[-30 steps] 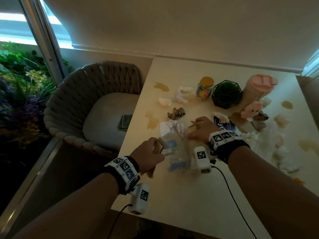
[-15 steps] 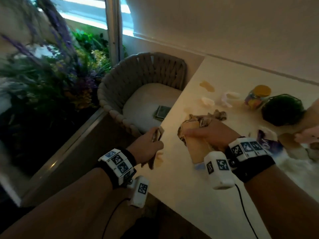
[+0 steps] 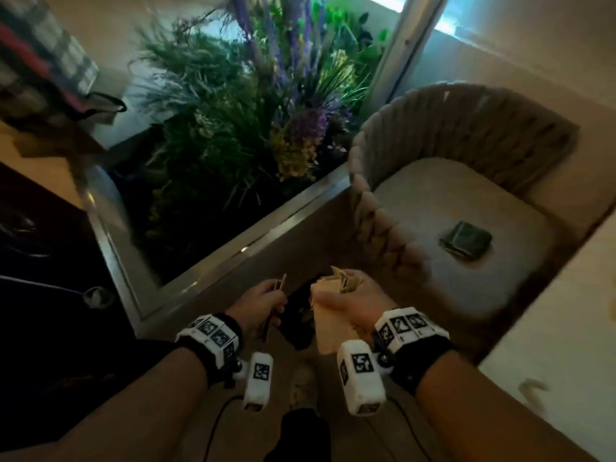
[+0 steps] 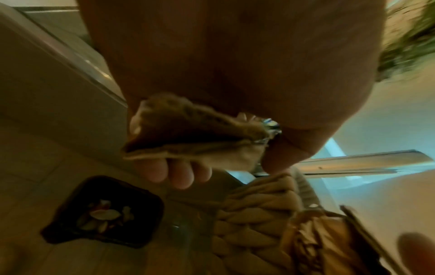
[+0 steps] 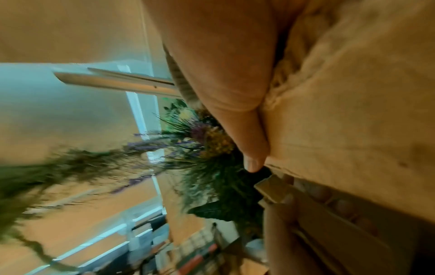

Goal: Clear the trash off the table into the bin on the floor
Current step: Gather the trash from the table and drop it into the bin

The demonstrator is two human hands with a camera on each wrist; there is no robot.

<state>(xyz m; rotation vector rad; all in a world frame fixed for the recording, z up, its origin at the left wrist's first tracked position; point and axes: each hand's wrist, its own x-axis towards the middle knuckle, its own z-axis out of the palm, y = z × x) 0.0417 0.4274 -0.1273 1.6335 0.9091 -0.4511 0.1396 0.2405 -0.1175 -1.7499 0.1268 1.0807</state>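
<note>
Here, from the head view, both hands are held out over the floor beside the desk (image 3: 563, 328), whose pale edge runs along the right of the frame. The left hand (image 3: 263, 303) pinches a thin, flat scrap of brown cardboard (image 3: 282, 284) between thumb and curled fingers. The right hand (image 3: 350, 300) wraps around a larger tan paper piece (image 3: 328, 323), with crumpled brown paper (image 3: 346, 281) bunched at its top. Directly below and between the 2 hands sits the dark bin (image 3: 298, 316) on the floor, mostly hidden by them. A woven armchair (image 3: 433, 145) stands just beyond, with a dark folded item (image 3: 466, 241) on its cushion; a mass of green and purple plants (image 3: 253, 121) fills the corner behind.

From the left wrist, the fingers (image 4: 179, 176) curl under the cardboard scrap, pinching it against the palm. The bin (image 4: 105, 212) lies below on the floor, already holding pale bits of trash (image 4: 103, 216). The armchair's braided side (image 4: 254, 204) is beside it.

From the right wrist, the thumb (image 5: 249, 141) presses flat against the tan paper (image 5: 348, 111), gripping it. The plants (image 5: 207, 148) are blurred behind.
</note>
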